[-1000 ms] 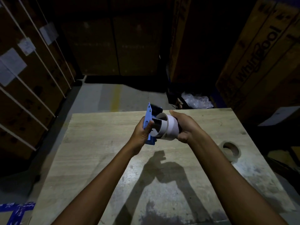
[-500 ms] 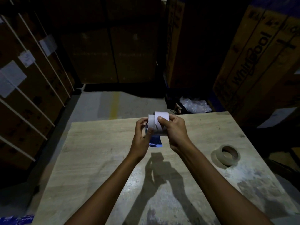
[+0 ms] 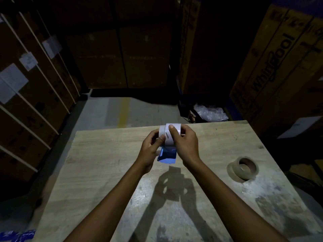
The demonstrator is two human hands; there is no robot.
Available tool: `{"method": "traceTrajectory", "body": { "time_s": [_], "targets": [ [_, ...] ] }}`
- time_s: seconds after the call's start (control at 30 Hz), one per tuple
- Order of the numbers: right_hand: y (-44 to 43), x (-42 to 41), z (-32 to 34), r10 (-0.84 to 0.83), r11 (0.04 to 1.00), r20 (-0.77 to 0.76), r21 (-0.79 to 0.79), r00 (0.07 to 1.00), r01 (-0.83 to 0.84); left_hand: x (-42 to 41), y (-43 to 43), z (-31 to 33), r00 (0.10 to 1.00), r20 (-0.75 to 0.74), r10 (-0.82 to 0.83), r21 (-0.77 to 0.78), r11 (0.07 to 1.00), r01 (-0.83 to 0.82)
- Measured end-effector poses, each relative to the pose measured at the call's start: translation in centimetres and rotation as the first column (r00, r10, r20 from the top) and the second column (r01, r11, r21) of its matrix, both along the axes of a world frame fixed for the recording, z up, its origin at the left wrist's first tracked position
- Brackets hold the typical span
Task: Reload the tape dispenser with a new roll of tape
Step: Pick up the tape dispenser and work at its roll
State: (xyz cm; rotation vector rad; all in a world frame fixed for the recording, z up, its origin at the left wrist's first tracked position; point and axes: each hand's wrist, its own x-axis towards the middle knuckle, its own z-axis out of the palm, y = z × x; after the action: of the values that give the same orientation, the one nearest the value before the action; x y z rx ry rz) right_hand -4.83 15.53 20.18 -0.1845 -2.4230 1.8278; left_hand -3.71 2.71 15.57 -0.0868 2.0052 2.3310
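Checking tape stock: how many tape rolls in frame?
2. White roll held in both hands over the blue dispenser; brown roll lying on the table's right side. None visibly hidden.

Tape dispenser (image 3: 167, 155) mostly hidden behind left hand (image 3: 150, 147), right hand (image 3: 185, 143) and tape roll (image 3: 170, 135); only blue lower part visible. Roll seating indeterminable. Forearms cut off at bottom edge
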Motion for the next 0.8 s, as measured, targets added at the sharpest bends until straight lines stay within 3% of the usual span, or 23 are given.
{"method": "traceTrajectory", "body": {
  "time_s": [0.07, 0.13, 0.23, 0.47, 0.8],
  "targets": [
    [0.3, -0.3, -0.5, 0.009, 0.975, -0.076, 0.222, 0.997, 0.008, -0.2, 0.4, 0.6, 1.0, 0.029, -0.003, 0.062, 0.998, 0.001],
    [0.8, -0.6, -0.9, 0.101, 0.957, -0.108, 0.282, 0.989, -0.067, -0.6, 0.7, 1.3, 0.999, 0.042, 0.002, 0.067, 0.998, -0.004],
    [1.6, -1.2, -1.1, 0.195, 0.968, -0.088, 0.18, 0.977, -0.177, -1.3, 1.2, 2.0, 0.995, 0.087, 0.04, 0.034, 0.998, -0.043],
    [1.7, -1.7, -1.8, 0.146, 0.954, -0.127, 0.281, 0.981, -0.106, -1.9, 2.3, 1.9, 0.982, 0.143, 0.12, 0.029, 0.992, -0.125],
    [1.1, -0.9, -2.1, 0.098, 0.986, -0.125, 0.15, 0.987, -0.079, -1.6, 2.4, 1.8, 0.982, 0.131, 0.139, -0.036, 0.99, -0.135]
  ]
}}
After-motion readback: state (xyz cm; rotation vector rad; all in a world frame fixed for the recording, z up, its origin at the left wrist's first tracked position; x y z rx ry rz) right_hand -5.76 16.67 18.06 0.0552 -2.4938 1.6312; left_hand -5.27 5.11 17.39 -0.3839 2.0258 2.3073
